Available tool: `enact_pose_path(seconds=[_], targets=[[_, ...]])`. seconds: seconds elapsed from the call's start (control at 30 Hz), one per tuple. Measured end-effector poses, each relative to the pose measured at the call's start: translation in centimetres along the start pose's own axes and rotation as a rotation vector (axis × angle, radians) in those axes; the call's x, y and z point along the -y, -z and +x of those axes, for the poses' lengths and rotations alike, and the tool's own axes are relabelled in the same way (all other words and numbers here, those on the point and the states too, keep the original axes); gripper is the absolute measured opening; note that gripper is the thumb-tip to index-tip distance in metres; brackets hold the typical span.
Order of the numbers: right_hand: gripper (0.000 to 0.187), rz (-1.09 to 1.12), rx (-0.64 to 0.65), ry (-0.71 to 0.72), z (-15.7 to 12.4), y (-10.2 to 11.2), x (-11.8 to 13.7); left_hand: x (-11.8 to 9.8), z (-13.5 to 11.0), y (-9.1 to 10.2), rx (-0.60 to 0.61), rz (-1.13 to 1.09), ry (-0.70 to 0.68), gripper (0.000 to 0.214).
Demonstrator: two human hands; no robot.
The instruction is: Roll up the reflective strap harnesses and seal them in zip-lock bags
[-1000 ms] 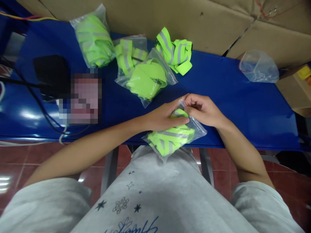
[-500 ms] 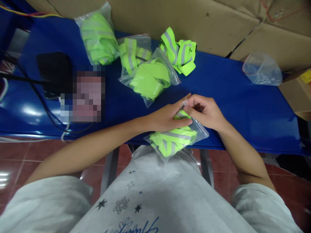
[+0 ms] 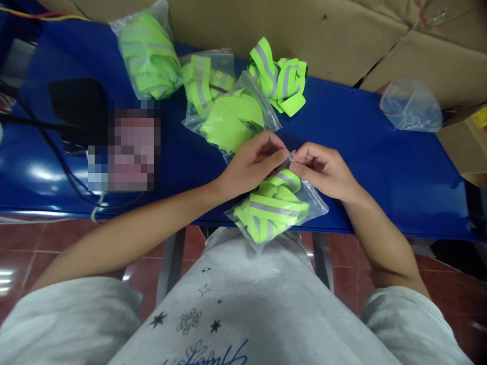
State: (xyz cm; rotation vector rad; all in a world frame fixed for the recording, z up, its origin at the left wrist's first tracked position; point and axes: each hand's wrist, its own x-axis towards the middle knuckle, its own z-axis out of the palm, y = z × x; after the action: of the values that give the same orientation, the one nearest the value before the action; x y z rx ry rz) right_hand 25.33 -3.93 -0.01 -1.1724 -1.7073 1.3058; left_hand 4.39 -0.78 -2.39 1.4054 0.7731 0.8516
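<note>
A clear plastic bag (image 3: 276, 210) stuffed with folded neon-green reflective straps lies at the near edge of the blue table (image 3: 361, 152), partly over my lap. My left hand (image 3: 253, 162) pinches the bag's open top edge from the left. My right hand (image 3: 323, 170) pinches the same edge from the right, fingertips almost meeting those of the left. Both hands are closed on the bag's mouth.
Behind my hands lie three filled bags of green straps (image 3: 150, 56) (image 3: 207, 76) (image 3: 232, 119) and a loose bundle of straps (image 3: 279, 76). An empty clear bag (image 3: 411, 106) sits far right. Black device with cables (image 3: 78, 109) at left. Cardboard (image 3: 304, 30) lines the back.
My left hand has lifted off the straps inside the bag and moved up to the bag's top edge, where it now pinches beside my right hand.
</note>
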Motion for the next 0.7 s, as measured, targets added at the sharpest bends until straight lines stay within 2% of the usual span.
enact_pose_path(seconds=[0.2,0.37,0.5,0.7], targets=[[0.027,-0.02,0.019,0.026,-0.29,0.32,0.05,-0.53,0.15,0.35,0.045,0.03,0.007,0.029],[0.024,-0.037,0.049,0.042,-0.32,0.35,-0.03,-0.47,-0.06,0.22,0.055,0.027,-0.048,0.029],[0.025,-0.093,0.023,0.059,-0.41,0.28,0.15,-0.15,0.0,0.34,0.059,0.022,-0.093,0.025],[0.023,-0.189,-0.006,0.056,-0.77,0.14,0.01,0.02,0.15,0.28,0.108,-0.025,-0.082,0.023]])
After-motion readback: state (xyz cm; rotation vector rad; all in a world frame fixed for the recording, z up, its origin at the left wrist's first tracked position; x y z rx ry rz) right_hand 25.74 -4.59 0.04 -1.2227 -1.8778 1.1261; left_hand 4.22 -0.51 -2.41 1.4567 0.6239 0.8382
